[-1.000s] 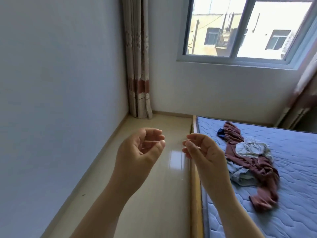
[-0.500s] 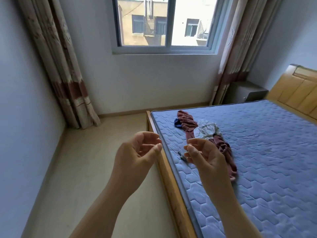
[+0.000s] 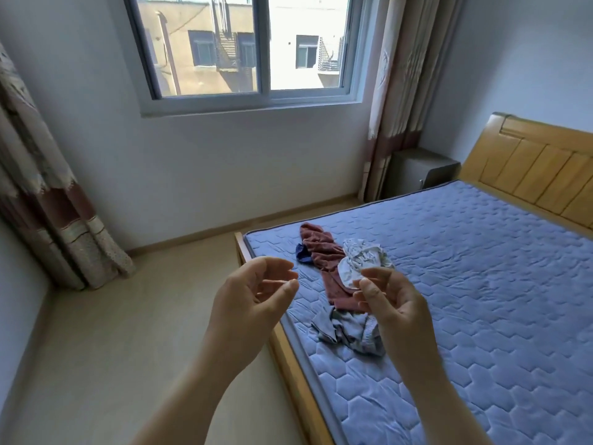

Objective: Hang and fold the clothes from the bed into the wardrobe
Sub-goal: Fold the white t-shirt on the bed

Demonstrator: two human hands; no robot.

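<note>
From the head view, the left hand [image 3: 253,303] and right hand [image 3: 393,311] hover mid-frame, fingers loosely curled and half open, holding nothing. The pile of clothes [image 3: 340,284] lies on the blue mattress [image 3: 481,300] just beyond the right fingertips [image 3: 364,285], untouched, its long axis running from frame centre down toward the lower right.

Crumpled clothes [image 3: 340,277], red, white, grey, heaped on blue bed [image 3: 481,284].

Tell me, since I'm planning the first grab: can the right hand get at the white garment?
Probably yes. The right hand is empty and raised just before the white garment, which lies on top of the pile, uncovered.
</note>
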